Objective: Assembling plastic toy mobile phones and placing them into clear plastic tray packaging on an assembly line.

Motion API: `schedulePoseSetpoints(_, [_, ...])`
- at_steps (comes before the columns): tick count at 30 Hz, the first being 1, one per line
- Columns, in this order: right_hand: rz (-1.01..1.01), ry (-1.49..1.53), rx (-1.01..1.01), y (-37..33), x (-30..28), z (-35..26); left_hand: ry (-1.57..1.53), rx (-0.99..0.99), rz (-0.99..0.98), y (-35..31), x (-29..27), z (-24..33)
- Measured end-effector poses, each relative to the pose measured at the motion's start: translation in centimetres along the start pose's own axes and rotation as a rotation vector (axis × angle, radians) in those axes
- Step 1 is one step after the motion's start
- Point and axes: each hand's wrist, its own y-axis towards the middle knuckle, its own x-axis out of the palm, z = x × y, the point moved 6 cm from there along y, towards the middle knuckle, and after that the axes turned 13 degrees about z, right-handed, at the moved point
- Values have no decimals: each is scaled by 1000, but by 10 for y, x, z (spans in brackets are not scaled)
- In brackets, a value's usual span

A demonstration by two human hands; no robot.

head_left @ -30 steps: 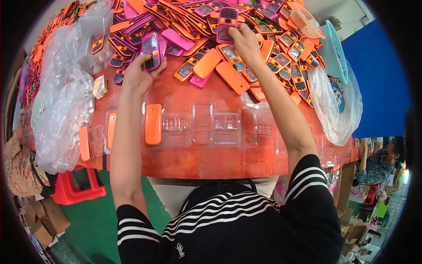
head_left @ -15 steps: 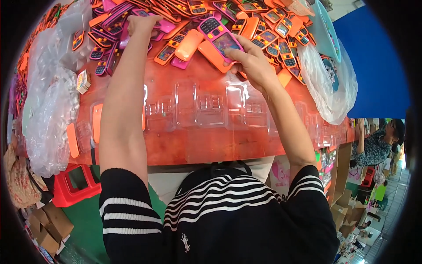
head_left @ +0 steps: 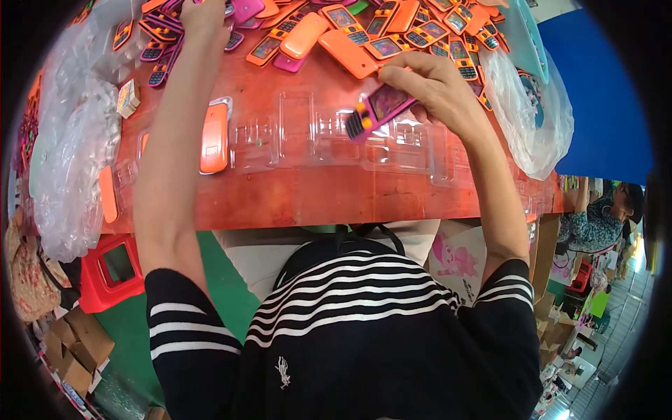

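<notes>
Holding: the right hand (head_left: 439, 91) has a purple phone (head_left: 381, 112). Its grip is narrow, pinching the phone by the screen end.
Purple phone: it tips down to the left, with its black keys lowest. It is over the clear trays (head_left: 297, 129), and from here I can't tell if it touches them.
Left hand (head_left: 203, 12): it is far across the red worktop (head_left: 301, 201), by the left part of the pile (head_left: 427, 31). Some of it is out of sight, so I can't tell if its grip is wide, narrow or full.
Pile: lots of orange and purple phones lie on top of each other. Some show their keys and some show smooth backs.
Clear trays: they lie in a row across the middle. One on the left has an orange phone (head_left: 215, 140) in it, smooth side up.
Left side: a loose orange piece (head_left: 108, 194) lies near the edge. A little stack of cards (head_left: 128, 98) sits farther back, next to a crumpled clear bag (head_left: 70, 175).
Right side: a see-through bag (head_left: 528, 133) sits by a pale blue tub (head_left: 530, 42). I see another person (head_left: 595, 220) over there too.
Floor (head_left: 140, 357): it is green, with a red stool (head_left: 115, 294) near some brown boxes (head_left: 92, 334).
</notes>
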Motion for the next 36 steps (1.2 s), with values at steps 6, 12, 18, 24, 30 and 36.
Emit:
schedulePoseSetpoints(6, [-95, -103, 152, 18, 53, 1, -26, -93, -291, -66, -60, 29])
schedulePoseSetpoints(12, [-289, -163, 348, 44, 97, 5, -42, -208, -190, -118, -114, 27])
schedulePoseSetpoints(18, [-349, -523, 145, 67, 114, 11, -60, -313, -137, -145, -127, 13])
schedulePoseSetpoints(24, [-212, -441, -213, 41, 103, -19, -211, -411, -122, -166, -118, 4])
schedulePoseSetpoints(30, [-62, -398, -412, 8, 85, -15, -209, -389, -72, -161, -120, -9])
schedulePoseSetpoints(36, [-35, -777, -592, -12, 120, -19, -200, -394, -57, -167, -122, -6])
